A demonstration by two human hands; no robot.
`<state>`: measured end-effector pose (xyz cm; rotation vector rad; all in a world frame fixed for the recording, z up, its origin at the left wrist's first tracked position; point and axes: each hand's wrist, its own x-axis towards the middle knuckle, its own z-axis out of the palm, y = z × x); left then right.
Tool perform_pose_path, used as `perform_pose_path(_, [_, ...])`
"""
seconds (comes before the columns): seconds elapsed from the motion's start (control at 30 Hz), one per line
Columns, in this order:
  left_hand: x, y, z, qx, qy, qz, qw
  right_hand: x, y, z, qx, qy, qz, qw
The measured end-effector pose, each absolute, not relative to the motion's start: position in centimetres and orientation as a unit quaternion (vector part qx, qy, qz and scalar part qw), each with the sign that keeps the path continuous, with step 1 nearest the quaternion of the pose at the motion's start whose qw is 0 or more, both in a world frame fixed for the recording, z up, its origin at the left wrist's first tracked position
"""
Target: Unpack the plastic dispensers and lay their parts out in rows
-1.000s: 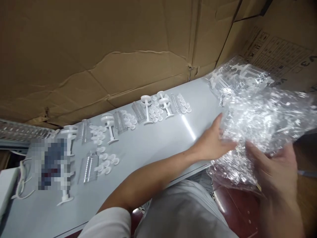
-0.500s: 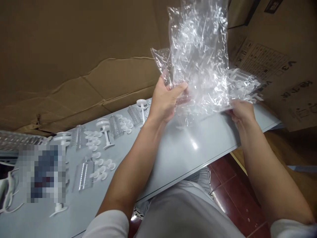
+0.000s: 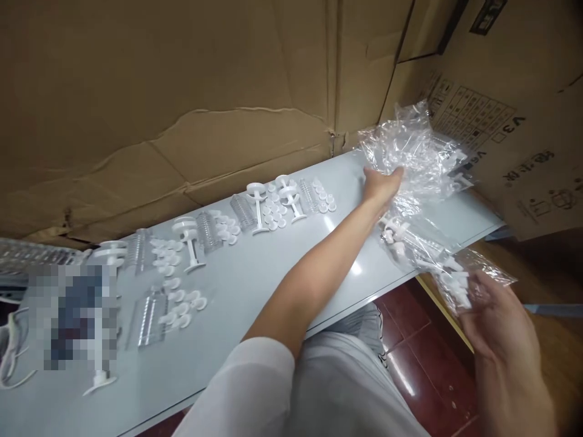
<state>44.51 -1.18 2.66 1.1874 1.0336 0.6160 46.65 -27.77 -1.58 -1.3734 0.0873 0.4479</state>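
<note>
My left hand (image 3: 381, 189) is stretched forward against a crumpled clear plastic bag (image 3: 405, 145) at the table's far right. Its thumb and forefinger are spread apart; the other fingers are mostly hidden. My right hand (image 3: 505, 328) grips the near end of another clear bag (image 3: 428, 249) beyond the table's front edge. White plastic parts (image 3: 458, 288) show inside that bag, which stretches back onto the table below my left hand. More white pieces (image 3: 462, 181) lie under the crumpled plastic at the back.
Along the grey table (image 3: 237, 285) stand groups of white stemmed parts (image 3: 257, 206), clear ribbed plastic pieces (image 3: 211, 232) and small white caps (image 3: 273, 212). Cardboard (image 3: 182, 73) walls the back, and a printed carton (image 3: 523, 139) the right. A white cable (image 3: 13, 358) lies at far left.
The crumpled plastic has come down and right from in front of me, with my left hand. My right hand has moved down toward me, drawing out a bag of white parts.
</note>
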Motion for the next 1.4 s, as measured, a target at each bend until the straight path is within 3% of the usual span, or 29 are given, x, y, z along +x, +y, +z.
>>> perform_pose_path(0.17, [44.3, -1.5, 1.4, 0.691, 0.451, 0.255, 0.504, 47.4, -28.9, -1.3, -0.617, 0.078, 0.235, 0.747])
perform_pose_path(0.4, [45.7, -0.1, 0.3, 0.75, 0.461, 0.203, 0.428, 47.8, -29.8, -0.8, -0.659, 0.066, 0.23, 0.713])
perform_pose_path(0.67, [41.9, -0.4, 3.2, 0.775, 0.418, 0.194, 0.433, 48.1, -30.8, 1.0, -0.655, 0.083, 0.287, 0.694])
perform_pose_path(0.87, [29.4, -5.2, 6.0, 0.79, 0.296, 0.218, 0.491, 46.9, -26.1, 2.2, -0.645, 0.015, 0.362, 0.673])
perform_pose_path(1.1, [14.0, -10.4, 3.7, 0.495, 0.479, 0.235, 0.686, 42.5, -19.2, 1.6, -0.617, -0.109, 0.508, 0.592])
perform_pose_path(1.4, [8.6, -10.7, 1.7, 0.456, 0.533, 0.298, 0.647, 38.6, -15.0, -0.1, -0.63, -0.239, 0.538, 0.505])
